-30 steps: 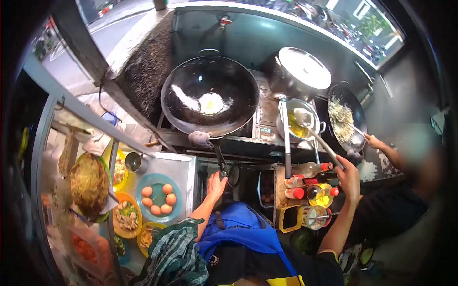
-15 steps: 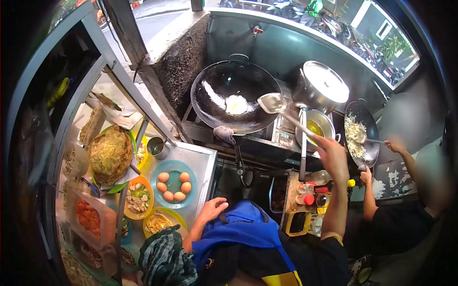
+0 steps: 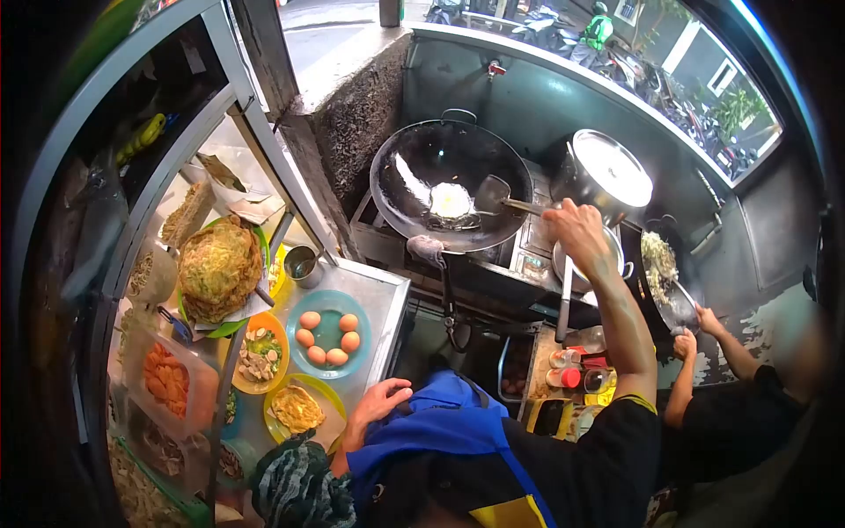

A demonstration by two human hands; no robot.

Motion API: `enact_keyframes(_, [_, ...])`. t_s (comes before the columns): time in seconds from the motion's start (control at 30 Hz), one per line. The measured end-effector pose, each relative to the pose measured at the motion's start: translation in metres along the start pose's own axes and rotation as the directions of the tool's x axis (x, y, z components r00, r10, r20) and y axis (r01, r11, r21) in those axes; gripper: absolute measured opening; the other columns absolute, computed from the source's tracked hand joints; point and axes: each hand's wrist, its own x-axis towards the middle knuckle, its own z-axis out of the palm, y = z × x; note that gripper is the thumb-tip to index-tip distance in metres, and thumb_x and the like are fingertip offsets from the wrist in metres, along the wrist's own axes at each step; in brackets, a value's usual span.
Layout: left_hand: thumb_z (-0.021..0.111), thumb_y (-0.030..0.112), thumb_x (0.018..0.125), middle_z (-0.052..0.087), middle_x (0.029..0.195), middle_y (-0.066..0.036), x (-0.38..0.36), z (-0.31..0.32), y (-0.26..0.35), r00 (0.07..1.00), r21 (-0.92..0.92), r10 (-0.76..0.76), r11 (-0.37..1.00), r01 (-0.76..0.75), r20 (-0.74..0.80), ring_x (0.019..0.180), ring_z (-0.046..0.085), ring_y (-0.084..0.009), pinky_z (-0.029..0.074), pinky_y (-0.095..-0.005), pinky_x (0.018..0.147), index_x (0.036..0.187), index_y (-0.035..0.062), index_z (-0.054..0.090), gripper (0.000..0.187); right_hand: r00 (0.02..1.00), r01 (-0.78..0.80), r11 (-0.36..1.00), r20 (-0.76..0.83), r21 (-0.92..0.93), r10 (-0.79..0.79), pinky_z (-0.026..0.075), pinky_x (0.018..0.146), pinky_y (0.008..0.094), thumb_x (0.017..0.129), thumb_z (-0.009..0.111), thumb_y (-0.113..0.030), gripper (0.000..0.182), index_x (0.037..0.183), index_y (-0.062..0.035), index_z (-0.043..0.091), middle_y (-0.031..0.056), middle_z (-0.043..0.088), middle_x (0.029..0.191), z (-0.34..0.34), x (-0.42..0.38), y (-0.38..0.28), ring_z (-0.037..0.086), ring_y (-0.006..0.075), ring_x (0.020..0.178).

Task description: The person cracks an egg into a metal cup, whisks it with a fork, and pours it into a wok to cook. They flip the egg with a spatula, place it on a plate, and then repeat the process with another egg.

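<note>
My right hand (image 3: 579, 234) is wrapped round the handle of a metal spatula (image 3: 492, 193). The spatula's blade is inside the large dark wok (image 3: 403, 201), just right of a frying egg (image 3: 451, 201) with a white, shiny surface. Beside the counter's corner, close to my blue apron (image 3: 444, 407), hangs my left hand (image 3: 380, 401), fingers loosely stretched out and holding nothing. To its left a yellow plate (image 3: 331, 396) bears a fried omelette (image 3: 297, 408), and behind that a blue plate (image 3: 329, 303) carries several brown eggs (image 3: 349, 341).
A lidded steel pot (image 3: 607, 176) stands right of the wok. Farther right, a co-worker's hands (image 3: 695, 330) hold a second wok (image 3: 691, 308) of pale food and its utensil. Sauce bottles (image 3: 568, 377) crowd a low shelf. Fried omelettes (image 3: 220, 268) are piled inside the glass case.
My right hand has brought the spatula down and left, from above the wok's right rim to beside the egg. The co-worker's second wok is tilted differently. The view has shifted slightly.
</note>
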Motion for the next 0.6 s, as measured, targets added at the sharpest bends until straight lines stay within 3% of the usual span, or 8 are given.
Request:
enact_keyframes(0.1, [0.069,0.036,0.092,0.07,0.109,-0.011,-0.002,0.0,0.003,0.997,0.011,-0.043,0.999,0.042,0.058,0.099,0.065,-0.0175,0.051,-0.0312,0.089,0.124,0.004,0.064,0.045,0.994,-0.067,0.996,0.094,0.064,0.061,0.055,0.069,0.0415,0.08,0.063,-0.009,0.024,0.098,-0.0215,0.075,0.0119,0.07,0.091,0.009,0.033,0.022,0.07,0.0303,0.084])
enact_keyframes(0.17, [0.068,0.036,0.092,0.07,0.108,-0.01,-0.002,0.001,0.003,0.997,-0.014,-0.068,0.998,0.069,0.019,0.098,0.065,-0.017,0.051,-0.0304,0.088,0.124,0.0025,0.064,0.046,0.912,-0.115,0.98,0.408,0.163,0.039,0.057,0.08,0.0391,0.08,0.064,-0.011,0.031,0.104,-0.0252,0.075,0.0079,0.073,0.102,0.006,0.063,0.034,0.071,0.0285,0.095])
enact_keyframes(0.27, [0.068,0.034,0.092,0.07,0.107,-0.01,-0.003,0.002,0.002,0.998,-0.064,0.015,0.998,-0.019,-0.064,0.096,0.065,-0.0168,0.051,-0.0295,0.087,0.123,0.0014,0.063,0.045,0.861,-0.083,0.981,0.508,0.174,-0.017,0.054,0.09,0.0372,0.071,0.072,-0.017,0.04,0.109,-0.024,0.074,0.0039,0.073,0.109,0.006,0.092,0.036,0.068,0.0256,0.103])
enact_keyframes(0.37, [0.068,0.032,0.092,0.07,0.108,-0.01,-0.003,0.001,-0.002,0.994,-0.086,0.001,0.996,-0.01,-0.108,0.095,0.066,-0.017,0.052,-0.0296,0.086,0.124,0.0012,0.063,0.044,0.806,-0.019,0.983,0.585,0.184,-0.094,0.054,0.092,0.0373,0.07,0.073,-0.019,0.041,0.111,-0.0233,0.074,0.0049,0.073,0.11,0.012,0.118,0.032,0.068,0.0261,0.104])
enact_keyframes(0.43, [0.069,0.031,0.092,0.07,0.108,-0.011,-0.008,0.001,0.006,0.992,-0.085,-0.018,0.996,0.008,-0.125,0.096,0.066,-0.0171,0.052,-0.0298,0.086,0.125,0.0011,0.062,0.045,0.809,0.0,0.975,0.573,0.221,-0.13,0.056,0.085,0.0371,0.067,0.074,-0.012,0.046,0.112,-0.0239,0.074,0.0052,0.074,0.107,0.021,0.132,0.03,0.07,0.0263,0.099])
enact_keyframes(0.6, [0.07,0.028,0.091,0.07,0.11,-0.012,-0.012,0.005,0.0,0.983,-0.138,-0.044,0.99,0.019,-0.18,0.098,0.066,-0.0185,0.052,-0.0313,0.087,0.127,0.0009,0.061,0.046,0.724,-0.11,0.913,0.661,0.392,-0.197,0.056,0.072,0.0348,0.069,0.073,-0.009,0.046,0.114,-0.018,0.073,0.0096,0.074,0.09,0.034,0.156,0.023,0.071,0.022,0.081])
